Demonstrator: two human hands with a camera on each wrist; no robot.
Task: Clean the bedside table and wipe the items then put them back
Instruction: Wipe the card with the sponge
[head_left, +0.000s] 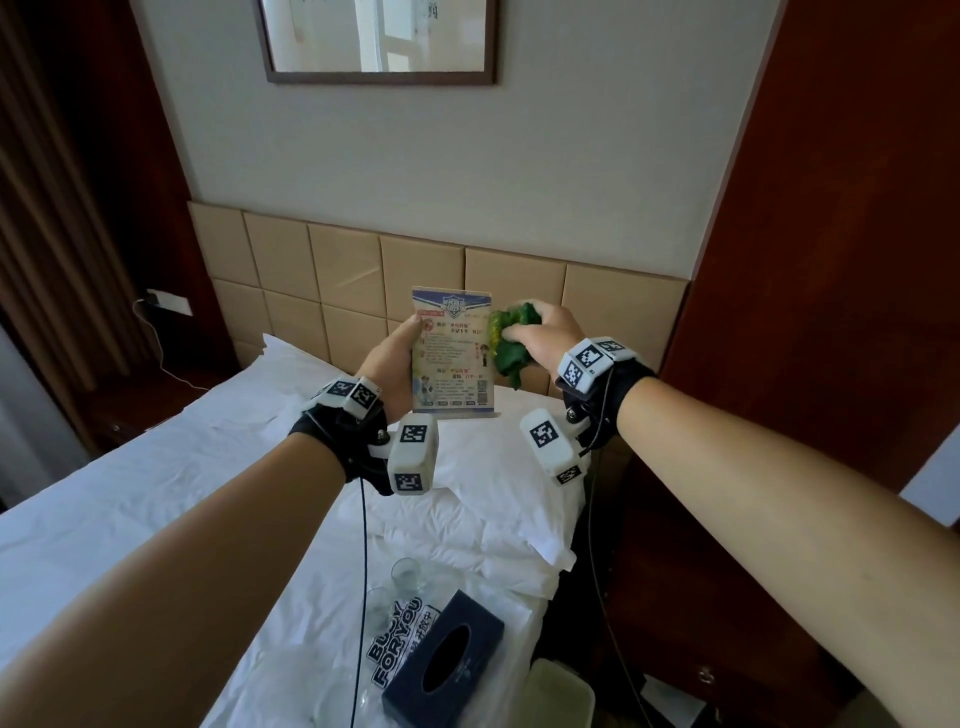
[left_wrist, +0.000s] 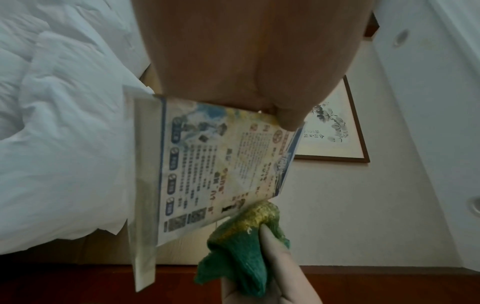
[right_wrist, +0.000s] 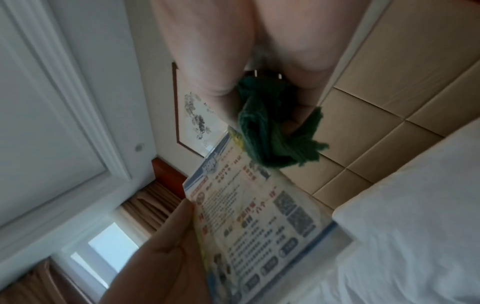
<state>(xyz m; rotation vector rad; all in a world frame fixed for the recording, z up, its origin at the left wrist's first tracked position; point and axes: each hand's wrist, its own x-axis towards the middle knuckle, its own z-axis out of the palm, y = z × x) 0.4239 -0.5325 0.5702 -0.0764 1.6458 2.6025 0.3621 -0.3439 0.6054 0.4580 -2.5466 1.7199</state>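
- Head view: your left hand (head_left: 395, 364) grips the sign card (head_left: 451, 353) by its left edge, thumb on the printed face, and holds it upright in the air over the bed (head_left: 156, 467), in front of the headboard (head_left: 519, 291).
- Your right hand (head_left: 540, 332) is curled around a bunched green cloth (head_left: 511, 340), and the cloth meets the card at its right edge, near the upper part.
- The card's long axis runs top to bottom, with its clear base lowest; so from the cloth, the unwiped face lies to the left and downward.
- The right hand is the one at the working edge; the left only steadies. I judge the next stroke should run across the face toward your left thumb.
- Left wrist view: the cloth (left_wrist: 241, 246) sits against the card's (left_wrist: 221, 170) far edge, opposite the holding thumb.
- On the bed below, the tissue box (head_left: 444, 660) and a glass (head_left: 405, 571) lie well apart from both hands.
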